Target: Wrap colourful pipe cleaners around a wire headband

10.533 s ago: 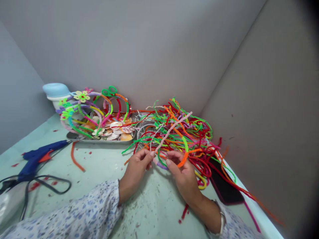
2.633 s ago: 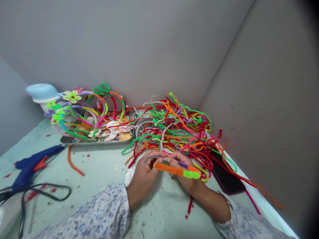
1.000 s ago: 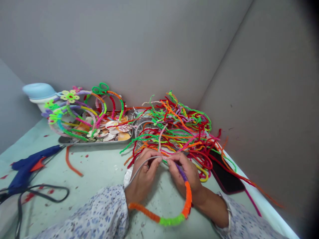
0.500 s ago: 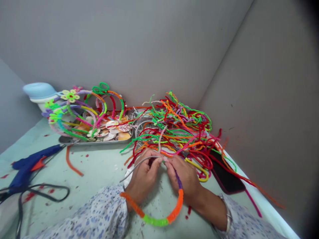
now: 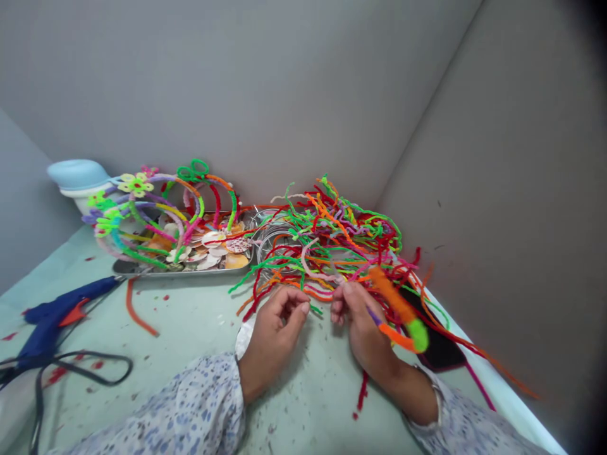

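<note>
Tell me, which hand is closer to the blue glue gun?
Left. The left hand is to the right of the glue gun, apart from it. The right hand, holding the wrapped headband, is even farther right.

Blurred: wrapped hoop [image 5: 398, 307]; glue gun cord [image 5: 129, 364] cut off, L edge; phone [image 5: 441, 355] partly hidden.

No text, label, brand, number or sign is legible in my view. The blue glue gun [image 5: 61, 313] left of the tray [image 5: 142, 266], the dark phone [image 5: 439, 347] to its right and the blurred wrapped hoop [image 5: 396, 304] show none.
</note>
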Demonstrator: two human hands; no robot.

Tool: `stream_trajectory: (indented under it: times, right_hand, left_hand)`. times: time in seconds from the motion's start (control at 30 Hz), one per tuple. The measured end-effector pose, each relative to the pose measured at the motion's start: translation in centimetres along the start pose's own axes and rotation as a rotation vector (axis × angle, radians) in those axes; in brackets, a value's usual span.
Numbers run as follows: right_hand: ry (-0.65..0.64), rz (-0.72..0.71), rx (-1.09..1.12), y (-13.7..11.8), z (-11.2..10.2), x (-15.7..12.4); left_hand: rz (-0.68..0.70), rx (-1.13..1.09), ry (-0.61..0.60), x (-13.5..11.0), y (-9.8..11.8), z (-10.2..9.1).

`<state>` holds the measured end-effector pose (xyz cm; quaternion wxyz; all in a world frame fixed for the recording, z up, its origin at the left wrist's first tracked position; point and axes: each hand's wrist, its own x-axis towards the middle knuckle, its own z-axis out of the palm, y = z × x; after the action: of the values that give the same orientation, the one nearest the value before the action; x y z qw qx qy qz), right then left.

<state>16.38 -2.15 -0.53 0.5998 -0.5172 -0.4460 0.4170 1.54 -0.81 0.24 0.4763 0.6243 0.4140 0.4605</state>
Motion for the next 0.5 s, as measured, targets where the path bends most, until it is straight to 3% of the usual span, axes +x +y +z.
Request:
stream_trajectory:
  times: [0.1,0.23,0.37,0.5]
  right_hand:
    - [-0.014,0.07,0.306,-0.13,0.03,0.58]
    - [-0.251,0.272,0.601,-0.47,-0.01,0.74]
    - [-0.451,0.369,0.729,-0.59,-0.19,0.61]
    - [-0.508,0.403,0.761,-0.33,-0.3,0.66]
  left_hand:
    - [0.047,0.094,-0.075,0.01,0.21,-0.23]
    - [0.024,0.098,-0.135,0.05,-0.27,-0.24]
    - [-0.07,-0.01,-0.125,0.31,-0.68,-0.17]
    - [-0.144,-0.23,-0.132,0.58,-0.33,-0.2]
